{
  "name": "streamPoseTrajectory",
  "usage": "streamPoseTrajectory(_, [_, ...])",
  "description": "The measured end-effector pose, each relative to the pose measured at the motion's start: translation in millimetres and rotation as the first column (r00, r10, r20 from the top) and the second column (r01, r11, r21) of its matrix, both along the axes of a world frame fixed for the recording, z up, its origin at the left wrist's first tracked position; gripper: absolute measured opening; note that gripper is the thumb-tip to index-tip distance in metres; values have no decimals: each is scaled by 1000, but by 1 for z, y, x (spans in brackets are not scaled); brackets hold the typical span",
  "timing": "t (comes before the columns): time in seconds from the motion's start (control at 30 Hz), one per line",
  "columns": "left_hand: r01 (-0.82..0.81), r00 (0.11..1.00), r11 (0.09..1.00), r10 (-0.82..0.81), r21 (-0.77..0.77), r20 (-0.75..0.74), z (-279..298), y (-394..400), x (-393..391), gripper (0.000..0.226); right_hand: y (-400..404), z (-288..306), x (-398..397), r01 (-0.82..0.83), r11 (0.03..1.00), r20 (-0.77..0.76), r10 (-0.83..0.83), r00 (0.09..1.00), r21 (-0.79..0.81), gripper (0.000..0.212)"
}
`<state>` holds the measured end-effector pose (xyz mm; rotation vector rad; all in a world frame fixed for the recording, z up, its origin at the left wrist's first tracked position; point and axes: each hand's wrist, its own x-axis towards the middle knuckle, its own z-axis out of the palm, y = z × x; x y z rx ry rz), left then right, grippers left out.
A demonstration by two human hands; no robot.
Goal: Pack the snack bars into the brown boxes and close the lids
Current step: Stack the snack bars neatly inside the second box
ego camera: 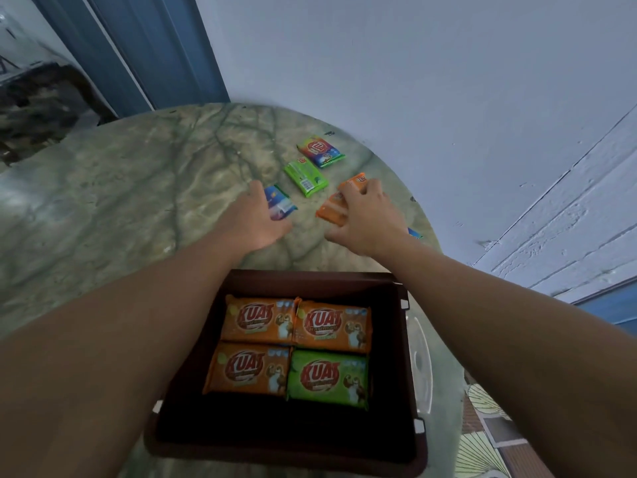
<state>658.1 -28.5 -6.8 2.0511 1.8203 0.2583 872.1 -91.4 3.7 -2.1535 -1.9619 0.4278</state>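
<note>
An open brown box [389, 343] sits at the near table edge. Inside lie three orange snack packs [258, 320] and one green pack [327, 379]. Beyond the box, my left hand [253, 219] reaches over a blue pack [281, 203], its fingers on it. My right hand [365, 219] has its fingers curled round an orange pack [331, 208]. A second orange pack [355, 181] shows just behind those fingers. Farther off lie a green pack [305, 175] and a multicoloured pack [320, 150].
The round marbled table [138, 201] stands against a pale wall. A blue door frame [148, 46] is at the back left. A sliver of another blue pack [414, 232] peeks out by my right wrist. Patterned floor [482, 443] shows at the lower right.
</note>
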Motion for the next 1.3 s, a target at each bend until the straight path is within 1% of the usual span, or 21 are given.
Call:
streamPoseTrajectory(0.03, [-4,1000,1000,3,21,18,9,-5,-1,73,-3,6,-2,17,999,-30,-17,999,29,70])
streamPoseTrajectory(0.1, [8,1000,995,-9,97,6,27,-20,-4,67,-15,18,-7,35,996,-69,-29,997,81,70])
streamPoseTrajectory(0.17, [30,999,983,-34,182,19,40,-40,-8,62,-32,26,-12,42,987,-79,-30,996,158,67])
streamPoseTrajectory(0.27, [47,994,958,-72,284,78,47,-77,-21,53,-67,30,-23,58,952,-73,-38,997,301,65])
streamPoseTrajectory(0.33, [40,990,949,-80,312,116,49,-103,-29,55,-89,30,-30,66,939,-74,-43,996,337,69])
streamPoseTrajectory(0.4, [64,989,951,-101,302,109,48,-131,-38,64,-111,30,-35,48,939,-66,-27,997,341,74])
streamPoseTrajectory(0.47, [114,987,947,-143,299,78,44,-157,-48,74,-132,31,-37,0,945,-47,16,999,326,79])
streamPoseTrajectory(0.53, [192,975,936,-217,294,53,36,-180,-58,78,-154,28,-40,-30,954,-42,44,998,298,79])
streamPoseTrajectory(0.63, [303,946,910,-322,284,21,23,-208,-71,79,-184,18,-44,-68,963,0,70,998,263,82])
streamPoseTrajectory(0.7, [371,925,882,-377,289,-36,14,-217,-79,76,-199,10,-43,-114,976,36,110,993,184,85])
streamPoseTrajectory(0.77, [414,908,875,-414,252,-55,9,-223,-85,71,-209,5,-42,-177,979,87,169,982,99,85])
streamPoseTrajectory(0.87, [421,905,878,-425,226,-36,6,-221,-86,71,-215,2,-42,-267,964,198,260,945,9,80])
streamPoseTrajectory(0.9, [418,907,886,-419,202,-42,5,-220,-85,73,-215,2,-44,-278,960,202,274,940,-10,80])
streamPoseTrajectory(1.0, [431,902,894,-427,124,-63,2,-216,-83,80,-211,2,-47,-299,953,135,302,944,-40,83])
streamPoseTrajectory(1.07, [433,901,897,-428,85,-72,2,-214,-82,82,-209,1,-47,-308,949,157,314,936,-60,83])
streamPoseTrajectory(1.2, [458,887,885,-449,83,-111,6,-214,-79,72,-208,-1,-47,-320,943,238,332,912,-90,80])
streamPoseTrajectory(1.3, [448,890,891,-436,76,-129,7,-214,-80,65,-207,0,-48,-313,944,264,331,906,-107,74])
